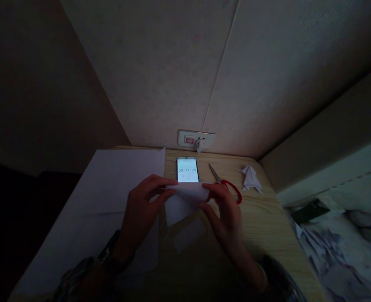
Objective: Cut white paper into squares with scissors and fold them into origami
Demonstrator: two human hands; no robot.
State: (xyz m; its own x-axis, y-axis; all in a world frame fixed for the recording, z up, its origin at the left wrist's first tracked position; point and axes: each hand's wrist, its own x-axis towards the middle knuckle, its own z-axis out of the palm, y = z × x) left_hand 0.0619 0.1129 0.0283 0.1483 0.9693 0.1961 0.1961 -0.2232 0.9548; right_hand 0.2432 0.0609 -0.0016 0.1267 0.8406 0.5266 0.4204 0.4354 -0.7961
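Between my two hands a white sheet of paper (185, 201) is held up, its upper part bent over along the top edge. My left hand (146, 205) pinches its left top corner between thumb and fingers. At the right top corner, the fingers of my right hand (225, 212) grip the paper, with the thumb lower down. Just behind the paper lies a lit phone (187, 170) with a timer, its lower end hidden. Scissors with red handles (232, 186) rest beyond my right hand. A smaller pale paper piece (190, 235) lies on the table below.
Large white sheets (125, 180) cover the left of the wooden table (261, 226). A folded paper figure (250, 179) sits at the back right. A wall socket (195, 139) with a plug is behind the phone. Cloth or bedding (346, 260) lies to the right. The room is dim.
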